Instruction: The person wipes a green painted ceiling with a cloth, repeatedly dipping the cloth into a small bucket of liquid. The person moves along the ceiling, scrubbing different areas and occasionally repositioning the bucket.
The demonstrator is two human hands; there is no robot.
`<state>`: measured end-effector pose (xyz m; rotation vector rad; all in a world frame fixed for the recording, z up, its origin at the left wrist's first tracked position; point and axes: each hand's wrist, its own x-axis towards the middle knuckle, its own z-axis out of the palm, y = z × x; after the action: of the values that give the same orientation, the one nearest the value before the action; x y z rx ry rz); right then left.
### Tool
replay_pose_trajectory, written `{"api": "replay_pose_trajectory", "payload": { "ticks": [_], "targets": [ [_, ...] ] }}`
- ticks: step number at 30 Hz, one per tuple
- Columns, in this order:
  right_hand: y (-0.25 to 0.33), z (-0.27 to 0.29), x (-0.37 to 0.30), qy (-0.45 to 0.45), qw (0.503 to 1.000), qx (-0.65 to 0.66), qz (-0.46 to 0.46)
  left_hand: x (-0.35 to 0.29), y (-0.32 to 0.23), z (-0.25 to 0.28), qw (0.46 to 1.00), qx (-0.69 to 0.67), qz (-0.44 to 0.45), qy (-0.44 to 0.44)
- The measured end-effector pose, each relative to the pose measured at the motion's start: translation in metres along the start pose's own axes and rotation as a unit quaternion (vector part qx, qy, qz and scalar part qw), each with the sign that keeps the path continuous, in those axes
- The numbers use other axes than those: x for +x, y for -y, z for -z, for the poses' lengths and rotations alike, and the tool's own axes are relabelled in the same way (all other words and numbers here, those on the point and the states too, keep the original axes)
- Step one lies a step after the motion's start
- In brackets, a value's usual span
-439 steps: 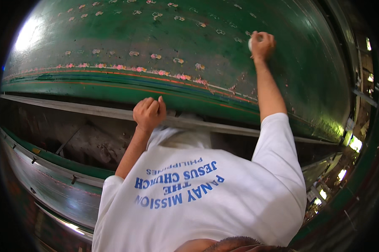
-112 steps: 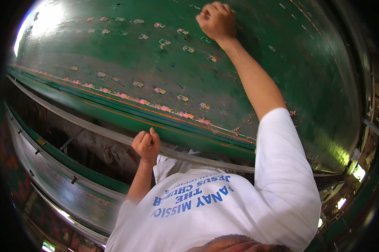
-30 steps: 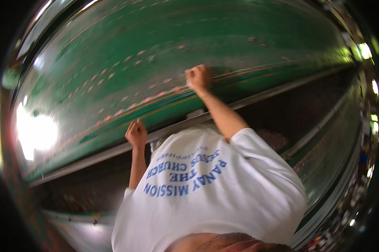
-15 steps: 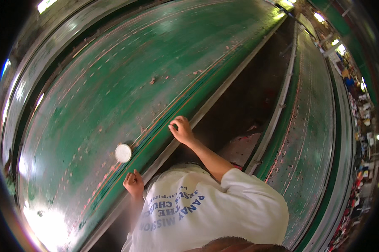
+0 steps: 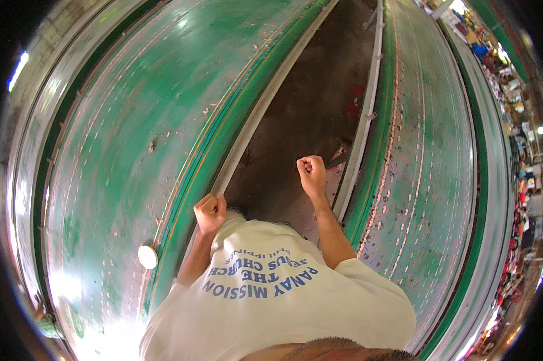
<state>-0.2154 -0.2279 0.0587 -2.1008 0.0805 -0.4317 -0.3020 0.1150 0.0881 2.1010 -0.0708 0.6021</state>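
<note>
My left hand (image 5: pixel 210 213) is a loose fist, held close to the metal edge of the long green table on the left. My right hand (image 5: pixel 311 174) hangs over the dark floor strip between the two tables, its fingers curled in and nothing showing in them. On the left table, near its close edge, lies a round white disc-shaped thing (image 5: pixel 148 257), perhaps a lid or a tub seen from above; neither hand touches it. Small scraps dot the surface of the left table (image 5: pixel 121 156).
A second long green table (image 5: pixel 428 198) runs along the right, its near side strewn with bits. Between both tables lies the dark floor (image 5: pixel 289 108). A metal rail (image 5: pixel 367 102) edges the right table. Many mixed items (image 5: pixel 515 108) crowd the far right.
My view and body have turned left-to-right, away from the left table. My right hand has moved from beside that table's edge to over the floor. Both hands stay curled.
</note>
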Motion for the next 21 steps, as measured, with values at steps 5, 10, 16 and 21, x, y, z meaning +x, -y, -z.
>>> {"api": "replay_pose_trajectory", "payload": {
  "ticks": [5,10,16,21],
  "targets": [
    [-0.007,0.019,0.026,0.099,0.994,0.042,-0.036,0.061,0.004,-0.065,0.992,-0.057,0.090,0.067],
    [-0.027,0.037,0.103,0.227,0.954,0.148,-0.125,0.155,0.007,-0.151,0.831,-0.345,0.307,0.311],
    [-0.082,0.049,0.258,0.228,0.937,0.200,-0.175,0.297,-0.011,-0.300,0.782,-0.356,0.160,0.487],
    [-0.092,0.090,0.396,0.169,0.976,0.098,-0.098,0.427,-0.034,-0.424,0.818,-0.281,0.055,0.499]
  ]
}}
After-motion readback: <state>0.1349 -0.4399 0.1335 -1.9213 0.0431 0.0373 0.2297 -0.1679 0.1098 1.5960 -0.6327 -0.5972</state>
